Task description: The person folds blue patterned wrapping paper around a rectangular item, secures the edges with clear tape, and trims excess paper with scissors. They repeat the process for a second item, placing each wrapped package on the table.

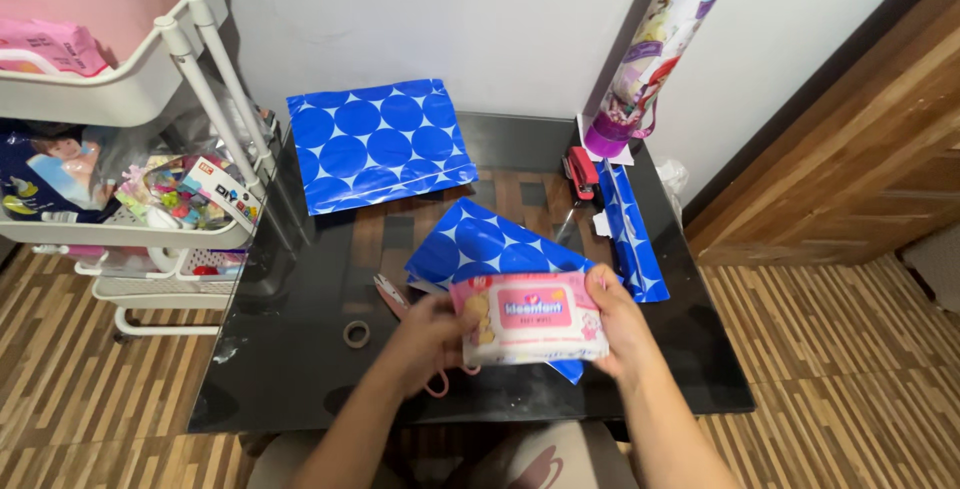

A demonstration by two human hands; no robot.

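Both hands, left hand (428,334) and right hand (618,321), clasp pink wipes pack (528,318) by its ends at frame centre, level above blue dotted wrapping sheet (490,244) on black table (300,349).

Left hand (425,334) and right hand (620,321): bare, no rings, watch or sleeves visible. Lap garment at bottom edge appears pale with dark curved marking.

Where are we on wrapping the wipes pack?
Done: one blue dotted parcel lies wrapped at the table's back. In hand: left hand and right hand hold the pink wipes pack over a loose blue sheet. Left: the pack is bare; tape roll and scissors lie untouched.
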